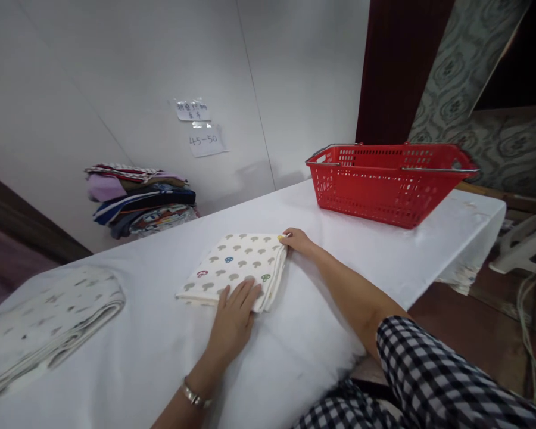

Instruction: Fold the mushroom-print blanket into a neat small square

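A white cloth with printed mushrooms lies folded in a rough square on the white-covered table. My left hand rests flat on its near edge, fingers stretched out over the print. At the far right corner of the cloth, my right hand pinches the folded edge between thumb and fingers. Layers of the fold show along the cloth's right side. Another folded white cloth with small dark prints lies apart at the left of the table.
A red plastic basket with metal handles stands at the back right of the table. Behind the table's far left edge, a stack of folded fabrics leans by the wall. Paper labels are taped there. A white plastic stool is on the right.
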A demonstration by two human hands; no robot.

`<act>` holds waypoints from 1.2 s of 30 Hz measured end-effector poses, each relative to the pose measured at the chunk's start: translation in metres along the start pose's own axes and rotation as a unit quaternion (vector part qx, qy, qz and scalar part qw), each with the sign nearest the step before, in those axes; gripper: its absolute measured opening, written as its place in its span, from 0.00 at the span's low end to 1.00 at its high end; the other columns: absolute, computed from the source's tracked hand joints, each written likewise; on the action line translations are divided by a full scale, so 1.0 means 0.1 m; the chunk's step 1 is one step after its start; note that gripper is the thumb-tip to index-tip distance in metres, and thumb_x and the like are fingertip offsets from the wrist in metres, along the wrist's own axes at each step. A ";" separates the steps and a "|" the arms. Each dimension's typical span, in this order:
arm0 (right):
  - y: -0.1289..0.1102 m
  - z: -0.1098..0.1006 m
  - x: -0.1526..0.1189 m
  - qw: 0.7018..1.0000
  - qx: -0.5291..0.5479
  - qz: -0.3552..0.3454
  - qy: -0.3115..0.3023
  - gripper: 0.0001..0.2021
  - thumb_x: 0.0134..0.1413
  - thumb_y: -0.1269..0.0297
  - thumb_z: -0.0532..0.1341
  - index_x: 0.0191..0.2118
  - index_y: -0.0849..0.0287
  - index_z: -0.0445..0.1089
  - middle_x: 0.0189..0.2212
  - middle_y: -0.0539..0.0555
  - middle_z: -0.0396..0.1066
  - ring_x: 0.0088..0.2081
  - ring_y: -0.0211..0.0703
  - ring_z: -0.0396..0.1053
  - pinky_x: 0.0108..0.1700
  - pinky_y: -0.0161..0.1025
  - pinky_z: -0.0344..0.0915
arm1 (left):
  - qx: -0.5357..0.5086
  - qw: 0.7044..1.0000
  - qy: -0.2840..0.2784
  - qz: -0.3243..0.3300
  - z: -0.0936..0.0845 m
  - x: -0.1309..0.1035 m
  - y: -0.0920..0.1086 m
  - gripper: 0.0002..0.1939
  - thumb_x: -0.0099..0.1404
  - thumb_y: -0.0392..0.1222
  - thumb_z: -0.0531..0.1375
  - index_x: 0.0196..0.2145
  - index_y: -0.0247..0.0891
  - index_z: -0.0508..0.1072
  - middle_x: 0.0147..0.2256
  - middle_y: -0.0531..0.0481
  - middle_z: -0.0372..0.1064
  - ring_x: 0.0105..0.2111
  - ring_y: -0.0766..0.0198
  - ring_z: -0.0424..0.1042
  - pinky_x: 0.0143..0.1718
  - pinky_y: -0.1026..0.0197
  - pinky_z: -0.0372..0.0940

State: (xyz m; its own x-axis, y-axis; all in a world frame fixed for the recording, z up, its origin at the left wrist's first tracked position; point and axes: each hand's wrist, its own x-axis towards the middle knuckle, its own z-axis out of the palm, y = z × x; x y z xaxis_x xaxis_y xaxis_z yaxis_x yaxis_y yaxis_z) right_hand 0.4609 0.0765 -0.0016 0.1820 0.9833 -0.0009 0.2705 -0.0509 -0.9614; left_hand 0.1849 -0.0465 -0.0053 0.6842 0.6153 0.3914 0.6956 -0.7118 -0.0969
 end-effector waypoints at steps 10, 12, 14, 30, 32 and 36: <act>-0.06 0.02 0.01 0.980 0.185 0.069 0.016 0.15 0.44 0.69 0.62 0.42 0.58 0.66 0.29 0.51 0.70 0.27 0.37 0.68 0.30 0.35 0.68 | -0.010 1.000 -0.012 -0.002 -0.07 0.02 -0.03 0.29 0.61 0.29 0.49 0.60 0.41 0.58 0.60 0.43 0.57 0.58 0.53 0.59 0.59 0.41 0.50; -0.07 0.02 -0.01 0.977 0.199 0.074 0.027 0.14 0.43 0.70 0.61 0.41 0.57 0.67 0.29 0.51 0.70 0.28 0.37 0.68 0.29 0.34 0.67 | -0.013 1.000 -0.016 -0.007 -0.08 0.03 -0.01 0.30 0.61 0.29 0.49 0.60 0.41 0.58 0.60 0.43 0.57 0.58 0.54 0.60 0.58 0.42 0.51; -0.08 0.03 -0.03 0.974 0.208 0.077 0.037 0.14 0.43 0.70 0.61 0.40 0.57 0.67 0.29 0.51 0.70 0.28 0.37 0.68 0.29 0.34 0.67 | -0.018 1.000 -0.015 -0.013 -0.08 0.03 0.01 0.30 0.60 0.28 0.49 0.60 0.41 0.59 0.60 0.43 0.57 0.58 0.54 0.60 0.58 0.42 0.51; -0.21 -0.11 -0.15 0.970 0.227 0.086 0.012 0.15 0.43 0.71 0.61 0.41 0.59 0.72 0.30 0.52 0.72 0.29 0.38 0.68 0.31 0.36 0.68 | -0.006 1.000 0.014 0.015 -0.08 0.11 0.00 0.29 0.61 0.24 0.46 0.57 0.41 0.62 0.53 0.44 0.67 0.53 0.59 0.66 0.60 0.42 0.48; -0.26 -0.18 -0.23 0.970 0.224 0.094 -0.019 0.17 0.42 0.72 0.61 0.43 0.60 0.71 0.30 0.53 0.72 0.29 0.39 0.68 0.32 0.38 0.69 | -0.005 0.999 0.033 0.015 -0.18 0.10 -0.10 0.28 0.62 0.24 0.47 0.57 0.41 0.62 0.52 0.44 0.69 0.52 0.60 0.67 0.61 0.42 0.47; -0.21 -0.31 -0.65 0.970 0.181 0.099 -0.129 0.22 0.43 0.70 0.62 0.49 0.58 0.69 0.36 0.56 0.74 0.32 0.41 0.70 0.32 0.39 0.70 | -0.011 0.997 0.071 -0.003 -0.41 -0.11 -0.35 0.28 0.60 0.24 0.49 0.57 0.40 0.63 0.52 0.44 0.69 0.55 0.58 0.65 0.62 0.41 0.44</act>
State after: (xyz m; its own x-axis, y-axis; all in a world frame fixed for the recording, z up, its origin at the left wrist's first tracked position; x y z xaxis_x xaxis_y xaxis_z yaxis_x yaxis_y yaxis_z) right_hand 0.4726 0.0086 0.0274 -0.0589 0.9740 -0.2188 -0.1035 -0.2239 -0.9691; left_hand 0.1446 -0.0420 0.0311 0.6405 0.5666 0.5184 0.6940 -0.7160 -0.0749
